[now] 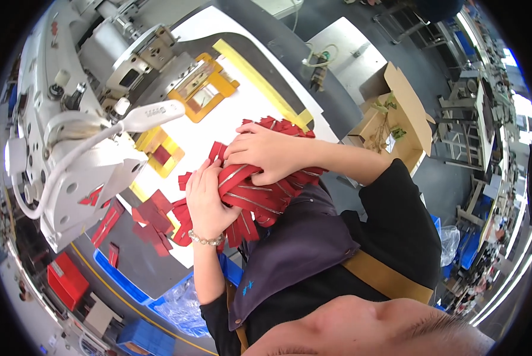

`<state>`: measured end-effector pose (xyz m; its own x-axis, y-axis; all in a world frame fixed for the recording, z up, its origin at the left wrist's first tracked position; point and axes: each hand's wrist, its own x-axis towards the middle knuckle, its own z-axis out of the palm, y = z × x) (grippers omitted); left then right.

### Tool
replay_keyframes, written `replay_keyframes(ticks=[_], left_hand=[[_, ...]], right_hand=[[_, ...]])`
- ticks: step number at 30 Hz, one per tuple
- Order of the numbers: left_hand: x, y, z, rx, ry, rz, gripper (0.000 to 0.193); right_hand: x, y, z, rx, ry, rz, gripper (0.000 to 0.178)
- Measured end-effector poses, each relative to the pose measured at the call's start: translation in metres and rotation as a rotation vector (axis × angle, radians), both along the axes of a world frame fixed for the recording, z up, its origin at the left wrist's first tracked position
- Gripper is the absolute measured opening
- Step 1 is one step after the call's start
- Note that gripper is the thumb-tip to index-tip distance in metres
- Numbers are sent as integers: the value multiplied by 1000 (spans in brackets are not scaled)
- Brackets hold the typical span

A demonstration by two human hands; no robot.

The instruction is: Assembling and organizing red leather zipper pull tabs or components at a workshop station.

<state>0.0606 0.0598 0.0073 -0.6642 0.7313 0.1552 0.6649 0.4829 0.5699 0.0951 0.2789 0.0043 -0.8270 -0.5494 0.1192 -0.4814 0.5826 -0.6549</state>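
A thick bundle of red zippers (251,199) with silvery teeth lies across the white table top (192,148) and hangs over its near edge against my apron. My left hand (208,200), with a bracelet at the wrist, closes around the bundle's left side. From the right, my right hand (272,153) grips the top of the same bundle, fingers bent over the strips. Palms and some fingertips are hidden by the zippers. Flat red fabric pieces (153,221) lie to the left of my left hand.
A white sewing machine (58,136) stands at the left, with an orange metal guide plate (206,89) and a yellow frame (159,151) near its head. A cardboard box (396,118) holding leafy stems is at the right. Below left are a blue bin (120,279) and a red crate (69,280).
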Motion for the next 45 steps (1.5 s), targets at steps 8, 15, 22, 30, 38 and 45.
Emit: replay_keyframes(ticks=[8, 15, 22, 30, 38, 45], left_hand=[[-5, 4, -3, -39, 176, -2, 61], [-12, 10, 8, -129, 181, -49, 63], [-10, 8, 10, -119, 17, -1, 90], [21, -4, 11, -178, 232, 137, 115], [11, -3, 17, -134, -192, 157, 101], [3, 2, 20, -232, -120, 69, 88]], right_hand=[[66, -49, 19, -53, 309, -268, 69], [67, -43, 2, 163, 152, -478, 97], [39, -14, 10, 238, 64, -459, 108], [16, -8, 5, 338, 167, -350, 101], [12, -3, -2, 238, 135, -334, 90], [-7, 3, -8, 230, 231, -187, 60]])
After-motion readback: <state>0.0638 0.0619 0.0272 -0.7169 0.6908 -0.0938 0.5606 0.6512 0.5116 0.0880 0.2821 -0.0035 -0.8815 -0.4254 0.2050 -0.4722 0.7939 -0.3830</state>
